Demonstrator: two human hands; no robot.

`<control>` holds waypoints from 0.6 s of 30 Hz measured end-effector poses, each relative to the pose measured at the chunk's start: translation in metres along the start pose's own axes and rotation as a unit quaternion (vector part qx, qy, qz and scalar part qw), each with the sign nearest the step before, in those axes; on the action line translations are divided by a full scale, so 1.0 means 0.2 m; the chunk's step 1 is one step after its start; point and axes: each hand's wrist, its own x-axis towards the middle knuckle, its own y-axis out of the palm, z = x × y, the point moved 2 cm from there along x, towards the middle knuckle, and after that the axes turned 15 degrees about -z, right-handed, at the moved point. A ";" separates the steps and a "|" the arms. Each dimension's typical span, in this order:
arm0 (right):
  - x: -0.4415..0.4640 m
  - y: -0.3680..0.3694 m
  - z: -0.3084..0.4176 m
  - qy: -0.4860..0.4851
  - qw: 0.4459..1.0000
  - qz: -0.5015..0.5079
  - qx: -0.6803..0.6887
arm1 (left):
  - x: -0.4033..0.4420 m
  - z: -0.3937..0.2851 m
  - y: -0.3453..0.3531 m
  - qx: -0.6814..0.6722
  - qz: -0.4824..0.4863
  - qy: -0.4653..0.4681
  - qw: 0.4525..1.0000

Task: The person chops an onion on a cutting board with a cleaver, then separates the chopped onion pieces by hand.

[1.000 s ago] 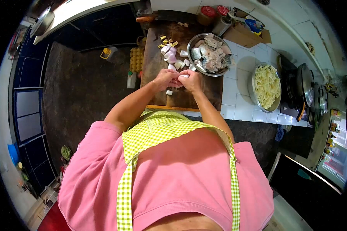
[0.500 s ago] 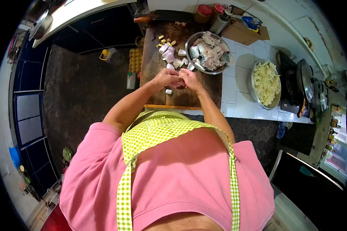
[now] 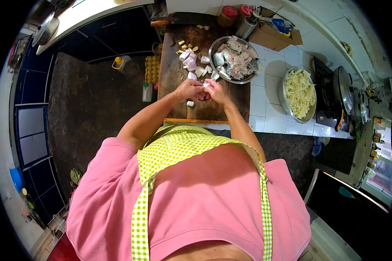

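My left hand [image 3: 189, 90] and my right hand [image 3: 217, 92] meet over the wooden cutting board [image 3: 178, 111], fingers closed around a pale purplish-white onion piece [image 3: 207, 85]. Part of that piece shows between the fingertips; the rest is hidden. Just beyond the hands lie several loose onion chunks [image 3: 190, 61], with small yellow pieces [image 3: 195, 48] that look like ginger behind them. A single white chunk [image 3: 190, 103] sits on the board nearer to me, below my left hand.
A metal bowl [image 3: 211, 55] of cut fish overlaps the board's right side. Farther right, another bowl [image 3: 284, 102] holds pale shredded vegetable beside a stove with a lidded pan [image 3: 344, 91]. A cleaver [image 3: 191, 18] lies at the back, near red-lidded jars [image 3: 228, 16].
The fingers have shifted slightly around the onion piece, and more of its pale surface shows now. The things on the board stay where they were.
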 end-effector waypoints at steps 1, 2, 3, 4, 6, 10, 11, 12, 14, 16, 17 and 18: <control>-0.01 0.01 0.00 -0.014 0.999 -0.018 -0.026 | 0.00 0.00 0.00 -0.001 0.000 0.000 1.000; -0.01 0.01 0.00 -0.013 0.999 -0.018 -0.026 | -0.01 0.00 0.00 0.014 -0.003 0.024 1.000; -0.01 0.00 0.00 0.004 1.000 -0.011 -0.006 | -0.02 0.00 0.00 0.029 -0.007 0.048 0.998; -0.01 0.00 0.00 0.022 1.000 -0.004 0.015 | -0.01 0.01 0.00 0.029 -0.007 0.047 0.998; -0.01 0.01 0.00 0.034 0.999 -0.002 0.030 | 0.01 0.03 0.00 0.042 -0.005 0.062 0.997; -0.02 0.01 0.02 0.033 0.997 0.000 0.063 | 0.00 -0.03 -0.01 0.142 -0.024 0.105 0.984; -0.01 0.02 0.03 0.032 0.998 0.001 0.062 | 0.00 -0.05 -0.02 0.141 -0.047 0.100 0.984; -0.01 0.03 0.04 0.045 0.995 0.005 0.087 | 0.00 -0.05 -0.02 0.139 -0.070 0.095 0.983; -0.01 0.03 0.08 0.058 0.992 0.008 0.112 | 0.00 -0.04 -0.02 0.086 -0.090 0.082 0.989; -0.03 0.03 0.12 0.127 0.975 -0.023 0.181 | 0.00 -0.02 -0.02 0.034 -0.110 0.069 0.991; -0.01 0.02 0.07 0.126 0.975 -0.024 0.181 | -0.01 -0.01 -0.01 0.028 -0.106 0.056 0.992; 0.01 0.02 0.05 0.090 0.989 -0.055 0.104 | -0.02 0.00 -0.01 0.022 -0.102 0.043 0.994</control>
